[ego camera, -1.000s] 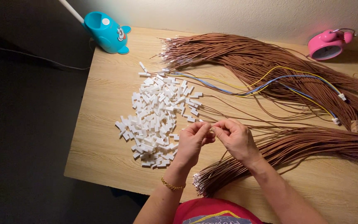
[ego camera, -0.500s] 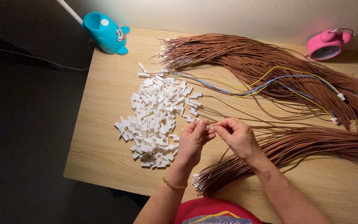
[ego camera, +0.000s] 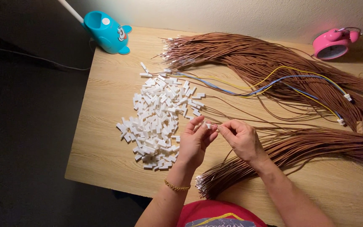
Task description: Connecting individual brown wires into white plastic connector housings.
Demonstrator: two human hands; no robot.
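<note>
Left grip: our left hand [ego camera: 195, 142] pinches one small white plug [ego camera: 208, 125] between fingertips, closed tight on it.
Right grip: our right hand [ego camera: 242, 138] nips the end of a brown wire [ego camera: 224, 126], right at the plug.
Feel: we judge the plug light, hard and slippery; hold its flat sides. The wire is limp; grip near its tip.
Left: pile of white plugs [ego camera: 158, 115].
Near right: brown wire bundle [ego camera: 299, 147].
Far: bigger wire bundle [ego camera: 253, 56] on the table [ego camera: 106, 138].

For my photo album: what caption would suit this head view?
Left hand and right hand pinch a white connector between connector pile and brown wires.
</note>
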